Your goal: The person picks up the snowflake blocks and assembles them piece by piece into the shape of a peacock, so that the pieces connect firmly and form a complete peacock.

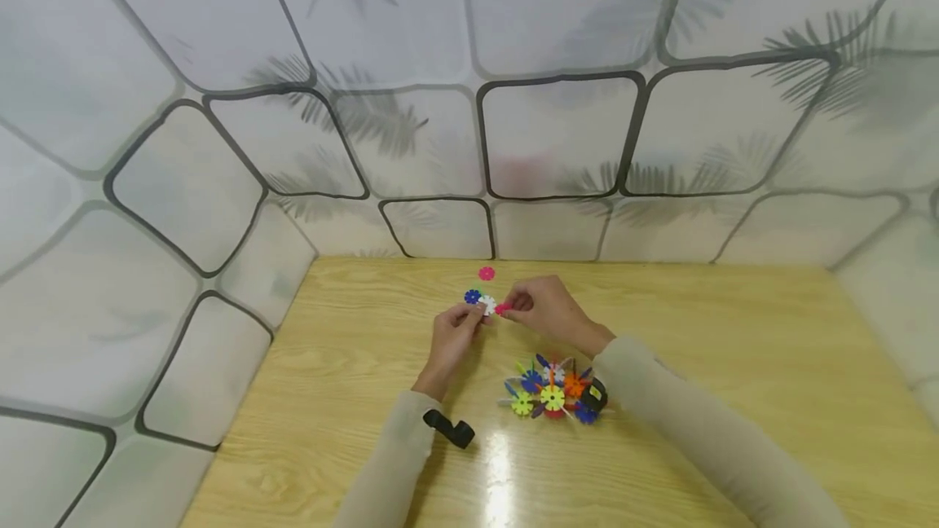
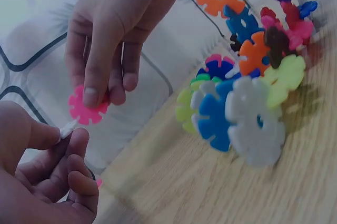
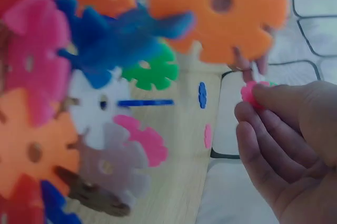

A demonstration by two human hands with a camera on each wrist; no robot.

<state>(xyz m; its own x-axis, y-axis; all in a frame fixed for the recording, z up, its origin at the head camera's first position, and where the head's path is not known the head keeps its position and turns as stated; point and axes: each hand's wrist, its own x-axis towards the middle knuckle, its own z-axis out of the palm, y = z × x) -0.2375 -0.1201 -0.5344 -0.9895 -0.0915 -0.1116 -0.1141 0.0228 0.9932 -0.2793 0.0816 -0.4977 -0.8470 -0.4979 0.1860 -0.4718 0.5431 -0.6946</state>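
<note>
My left hand pinches a white notched disc, seen nearly edge-on in the left wrist view. Between thumb and fingers, my right hand holds a pink notched disc against or very close to the white one's edge; whether their slots interlock I cannot tell. In the right wrist view, the pink disc is partly covered by the right thumb. On the table beyond the hands lie a blue notched disc and another pink disc. A sliver of green shows beside the white disc.
Nearer the body, between the forearms, stands a many-coloured cluster of joined notched discs, close to the right sleeve. A black strap device is on the left wrist. The wooden table meets a patterned wall at the back.
</note>
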